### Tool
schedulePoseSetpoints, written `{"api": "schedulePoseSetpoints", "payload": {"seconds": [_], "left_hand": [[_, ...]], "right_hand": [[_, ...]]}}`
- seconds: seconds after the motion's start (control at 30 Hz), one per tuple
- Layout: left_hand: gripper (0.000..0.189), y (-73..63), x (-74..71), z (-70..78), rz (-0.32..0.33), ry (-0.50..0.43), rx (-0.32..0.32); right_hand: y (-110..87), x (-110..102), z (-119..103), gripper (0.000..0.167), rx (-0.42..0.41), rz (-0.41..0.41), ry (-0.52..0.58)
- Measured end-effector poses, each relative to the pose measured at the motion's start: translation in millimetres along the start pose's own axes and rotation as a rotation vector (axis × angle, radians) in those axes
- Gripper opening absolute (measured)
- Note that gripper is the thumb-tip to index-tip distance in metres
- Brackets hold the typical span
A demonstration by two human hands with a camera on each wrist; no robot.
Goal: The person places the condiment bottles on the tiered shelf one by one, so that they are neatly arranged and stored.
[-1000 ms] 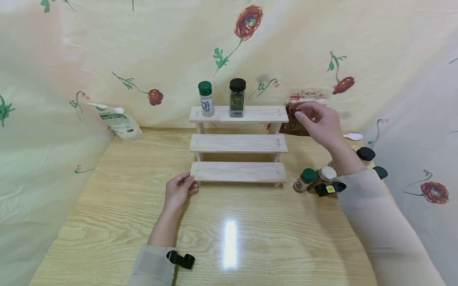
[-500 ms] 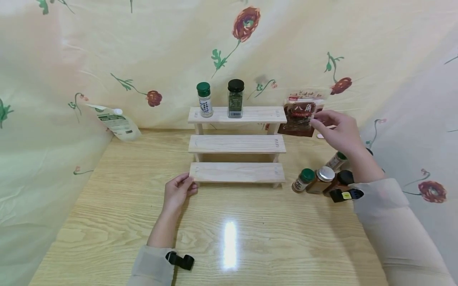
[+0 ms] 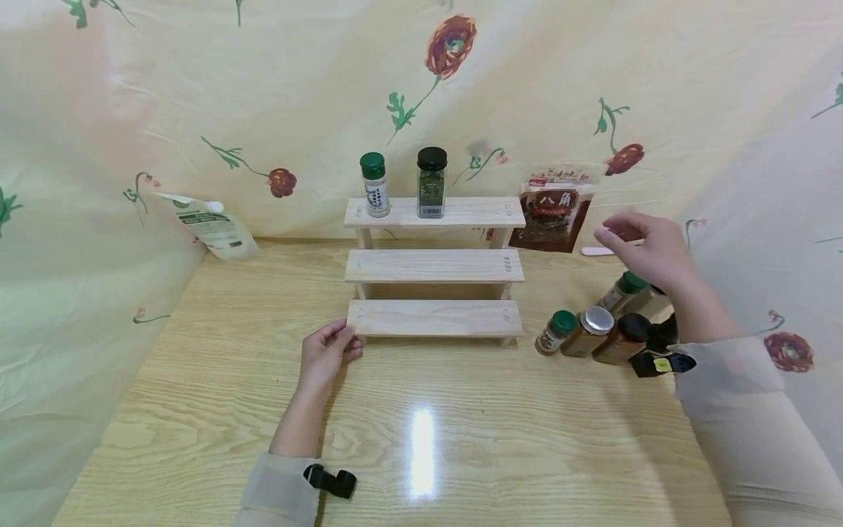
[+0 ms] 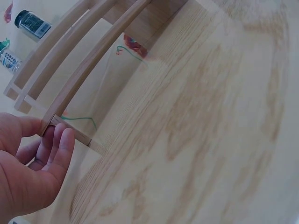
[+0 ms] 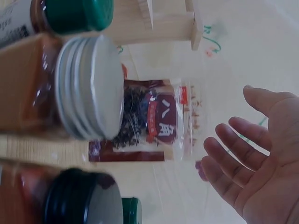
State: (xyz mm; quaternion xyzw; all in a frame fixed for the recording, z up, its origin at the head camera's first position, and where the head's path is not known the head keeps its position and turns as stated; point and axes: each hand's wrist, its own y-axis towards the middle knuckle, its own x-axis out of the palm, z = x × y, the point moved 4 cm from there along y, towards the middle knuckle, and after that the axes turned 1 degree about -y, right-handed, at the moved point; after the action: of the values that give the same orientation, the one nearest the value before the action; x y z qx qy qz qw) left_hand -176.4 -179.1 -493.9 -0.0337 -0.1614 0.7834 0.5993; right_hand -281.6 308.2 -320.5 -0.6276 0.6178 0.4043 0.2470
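Observation:
A three-tier wooden rack (image 3: 435,318) stands on the table. My left hand (image 3: 324,355) pinches the left end of its lowest board, thumb on top and fingers beneath, as the left wrist view also shows. On the top board are a green-capped shaker (image 3: 376,192) and a black-capped glass jar (image 3: 431,187). My right hand (image 3: 648,249) is in the air at the right, holding nothing, its fingers loosely bent. Left of it, a star anise bag (image 3: 552,216) leans against the back cloth. The right wrist view shows that palm (image 5: 275,182) apart from the bag.
Below my right hand stand several spice jars: a green-capped one (image 3: 556,333), a silver-lidded one (image 3: 589,333), a black-lidded one (image 3: 622,340) and others partly hidden by the arm. A white spoon (image 3: 596,251) lies behind them. A white pouch (image 3: 214,227) leans at the far left.
My right hand has moved right and slightly down, away from the star anise bag, whose front is uncovered now. The left hand keeps its grip on the rack.

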Motion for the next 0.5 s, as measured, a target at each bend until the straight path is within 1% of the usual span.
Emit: {"api": "schedulePoseSetpoints", "payload": {"seconds": [0.3,0.5], "left_hand": [[0.034,-1.1,-1.0,0.0,-0.013,-0.011,0.008],[0.034,-1.0,-0.9,-0.1,-0.010,-0.015,0.011]], "right_hand": [[-5.1,-6,15,0.054,0.026,-0.057,-0.048],[-6.3,-5,27,0.059,0.063,-0.126,-0.090]]}}
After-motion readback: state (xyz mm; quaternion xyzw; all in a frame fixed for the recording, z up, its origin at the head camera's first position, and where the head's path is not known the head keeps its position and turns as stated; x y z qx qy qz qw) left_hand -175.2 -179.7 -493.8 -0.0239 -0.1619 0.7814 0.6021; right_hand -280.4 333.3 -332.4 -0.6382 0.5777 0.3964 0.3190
